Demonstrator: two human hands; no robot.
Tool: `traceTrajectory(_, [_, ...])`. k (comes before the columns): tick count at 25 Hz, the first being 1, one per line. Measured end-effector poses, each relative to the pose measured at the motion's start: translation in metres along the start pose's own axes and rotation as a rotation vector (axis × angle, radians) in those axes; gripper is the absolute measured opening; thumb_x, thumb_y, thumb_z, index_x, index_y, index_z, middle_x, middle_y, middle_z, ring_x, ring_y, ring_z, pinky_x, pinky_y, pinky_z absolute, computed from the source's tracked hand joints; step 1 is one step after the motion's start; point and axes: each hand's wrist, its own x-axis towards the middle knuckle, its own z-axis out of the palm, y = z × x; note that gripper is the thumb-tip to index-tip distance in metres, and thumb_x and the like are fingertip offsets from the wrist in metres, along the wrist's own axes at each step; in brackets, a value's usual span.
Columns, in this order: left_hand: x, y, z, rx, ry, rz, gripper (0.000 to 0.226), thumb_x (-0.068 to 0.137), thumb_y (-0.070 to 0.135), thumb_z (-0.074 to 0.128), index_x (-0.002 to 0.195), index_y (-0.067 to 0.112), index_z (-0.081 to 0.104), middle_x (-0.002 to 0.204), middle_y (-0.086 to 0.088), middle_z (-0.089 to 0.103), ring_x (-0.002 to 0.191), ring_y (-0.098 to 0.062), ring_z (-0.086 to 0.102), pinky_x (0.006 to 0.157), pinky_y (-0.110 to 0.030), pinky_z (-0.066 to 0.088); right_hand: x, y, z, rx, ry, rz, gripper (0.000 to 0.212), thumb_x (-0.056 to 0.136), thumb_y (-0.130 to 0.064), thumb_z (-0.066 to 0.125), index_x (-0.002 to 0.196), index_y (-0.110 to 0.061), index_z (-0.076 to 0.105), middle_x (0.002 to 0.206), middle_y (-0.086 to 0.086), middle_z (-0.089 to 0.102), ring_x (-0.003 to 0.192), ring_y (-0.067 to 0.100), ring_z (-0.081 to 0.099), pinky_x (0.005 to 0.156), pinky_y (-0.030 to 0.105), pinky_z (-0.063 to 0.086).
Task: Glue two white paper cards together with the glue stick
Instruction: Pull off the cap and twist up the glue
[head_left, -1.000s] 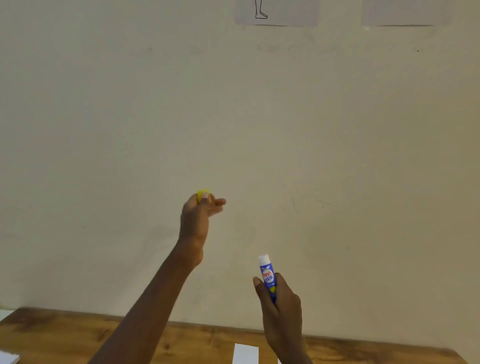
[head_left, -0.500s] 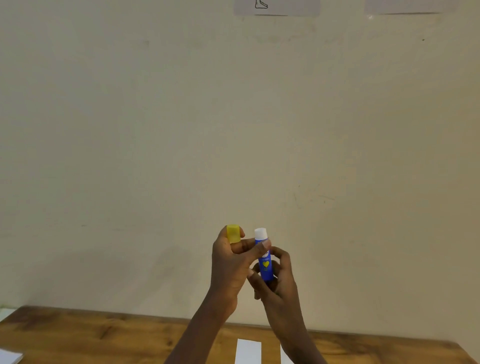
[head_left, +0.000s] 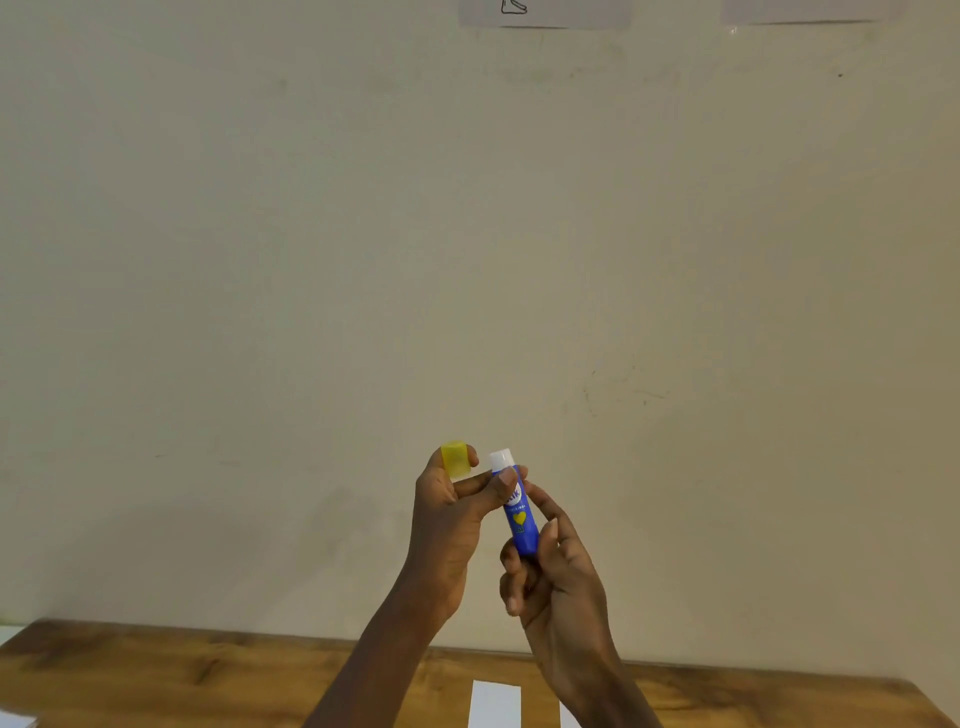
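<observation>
Both hands are raised in front of the wall, above the table. My right hand (head_left: 558, 577) grips the lower end of the blue glue stick (head_left: 518, 512), which stands nearly upright with its white tip bare. My left hand (head_left: 449, 519) holds the yellow cap (head_left: 455, 458) between its upper fingers, and its thumb and a finger pinch the stick's upper barrel. One white paper card (head_left: 494, 704) lies on the wooden table (head_left: 156, 675) at the bottom edge. The corner of a second card (head_left: 567, 717) shows beside my right forearm.
A plain beige wall fills most of the view, with two paper sheets (head_left: 545, 13) taped near the top. White paper corners (head_left: 15, 721) lie at the table's far left edge. The table's back edge runs along the wall.
My left hand, which held the cap out to the left a second ago, came in to the glue stick and took hold of its upper barrel. The stick rose slightly.
</observation>
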Motion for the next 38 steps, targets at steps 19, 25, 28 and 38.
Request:
traceTrajectory(19, [-0.001,0.013,0.009,-0.043,-0.058,0.127,0.022,0.081,0.003,0.057,0.078,0.017,0.04,0.092,-0.009,0.067,0.066,-0.008,0.07,0.064,-0.011,0.054,0.001,-0.005,0.004,-0.156,0.115,-0.007,0.038,0.086,-0.039,0.033,0.079,-0.011,0.059,0.054,0.003,0.06,0.037,0.014,0.053,0.04,0.022,0.046])
traceTrajectory(25, [-0.002,0.014,0.01,-0.011,-0.076,0.13,0.025,0.079,0.002,0.059,0.078,0.017,0.039,0.093,-0.01,0.066,0.065,-0.004,0.07,0.067,-0.014,0.055,-0.001,-0.003,0.001,-0.313,0.207,-0.154,0.023,0.09,-0.019,0.041,0.08,-0.007,0.058,0.051,-0.002,0.063,0.036,0.01,0.053,0.04,0.014,0.045])
traceTrajectory(28, [-0.004,0.013,0.011,-0.024,-0.058,0.119,0.025,0.08,0.003,0.059,0.078,0.018,0.039,0.094,-0.013,0.067,0.07,-0.015,0.07,0.069,-0.016,0.054,0.001,-0.003,0.003,-0.22,0.194,-0.021,0.044,0.09,-0.035,0.028,0.069,-0.008,0.056,0.042,-0.001,0.058,0.033,0.012,0.051,0.039,0.019,0.044])
traceTrajectory(38, [-0.007,0.012,0.009,0.003,-0.083,0.134,0.025,0.081,0.002,0.058,0.077,0.017,0.038,0.085,-0.004,0.068,0.07,-0.012,0.07,0.064,-0.014,0.055,-0.001,-0.004,0.001,-0.254,0.08,0.011,0.048,0.091,-0.036,0.027,0.072,-0.004,0.057,0.039,-0.002,0.055,0.034,0.014,0.05,0.042,0.021,0.043])
